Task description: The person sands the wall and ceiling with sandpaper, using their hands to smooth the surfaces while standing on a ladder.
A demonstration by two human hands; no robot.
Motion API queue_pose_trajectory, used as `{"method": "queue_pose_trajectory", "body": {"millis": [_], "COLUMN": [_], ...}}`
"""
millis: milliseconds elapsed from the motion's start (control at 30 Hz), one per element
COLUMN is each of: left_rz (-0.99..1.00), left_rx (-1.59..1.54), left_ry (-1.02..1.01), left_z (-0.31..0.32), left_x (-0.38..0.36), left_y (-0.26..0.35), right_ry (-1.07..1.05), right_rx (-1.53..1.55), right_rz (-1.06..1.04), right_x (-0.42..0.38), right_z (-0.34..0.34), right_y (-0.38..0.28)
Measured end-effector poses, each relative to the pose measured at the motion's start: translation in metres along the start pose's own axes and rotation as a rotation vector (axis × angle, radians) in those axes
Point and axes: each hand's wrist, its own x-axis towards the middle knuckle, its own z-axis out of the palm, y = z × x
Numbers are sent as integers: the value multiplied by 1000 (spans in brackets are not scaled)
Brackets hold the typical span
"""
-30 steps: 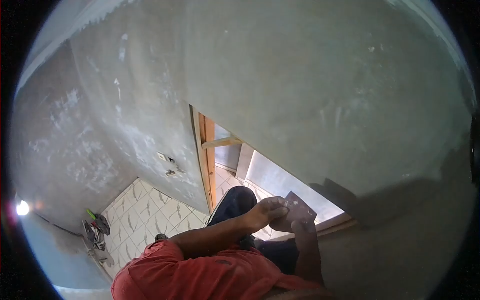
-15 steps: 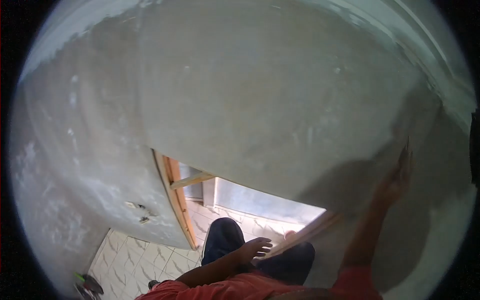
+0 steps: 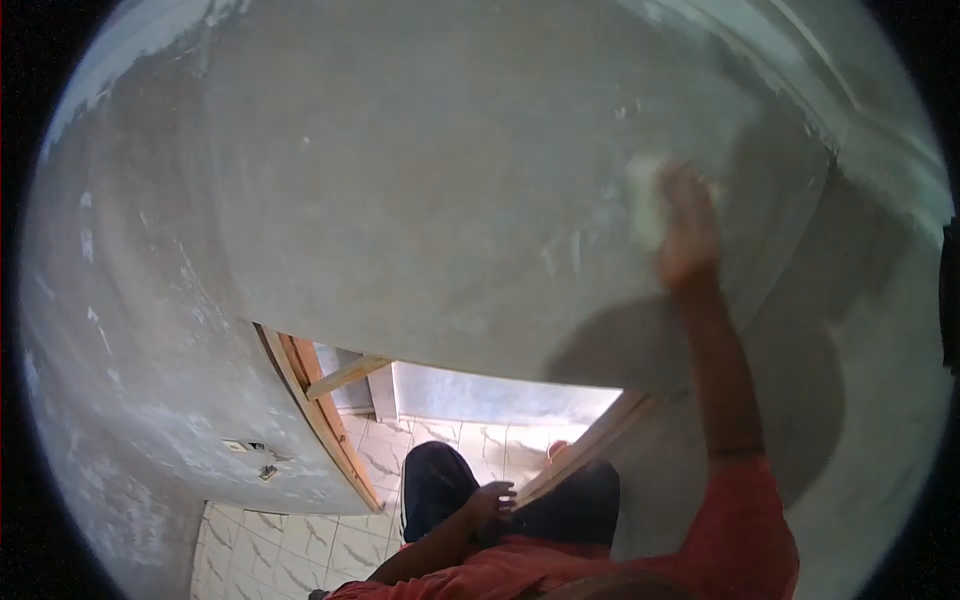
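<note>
My right hand point(image 3: 690, 225) is raised against the grey plastered wall point(image 3: 430, 210), pressing a pale flat pad point(image 3: 648, 200) to its surface. Motion blurs both the hand and the pad, so the pad's exact kind does not show. Low in the view, my left hand point(image 3: 492, 500) hovers by my knees with its fingers apart and nothing in them. Below the wall is a doorway with a wooden frame point(image 3: 318, 420).
A short wooden brace point(image 3: 345, 376) crosses the frame's upper left corner. Wires and a switch box point(image 3: 262, 458) stick out of the left wall. Marbled white tiles point(image 3: 260, 560) cover the floor far below. A reddish round object point(image 3: 557, 450) stands beyond the doorway.
My right hand has moved left and up across the wall, and the pad's pale face now shows. My left hand has shifted slightly left. The view has turned a little to the right.
</note>
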Motion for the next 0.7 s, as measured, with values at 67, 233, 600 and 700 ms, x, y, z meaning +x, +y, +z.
{"method": "queue_pose_trajectory", "body": {"millis": [67, 233, 600, 700], "left_rz": [52, 74, 65, -78], "left_rx": [-96, -4, 50, -65], "left_ry": [47, -10, -2, 45], "left_z": [-9, -1, -6, -11], "left_x": [6, 6, 7, 15], "left_y": [-15, -10, -12, -24], "right_ry": [225, -93, 205, 246], "right_rx": [-99, 30, 95, 42], "right_rz": [291, -202, -21, 43], "right_x": [26, 54, 93, 97], "right_z": [3, 6, 5, 14], "right_y": [29, -53, -31, -53]}}
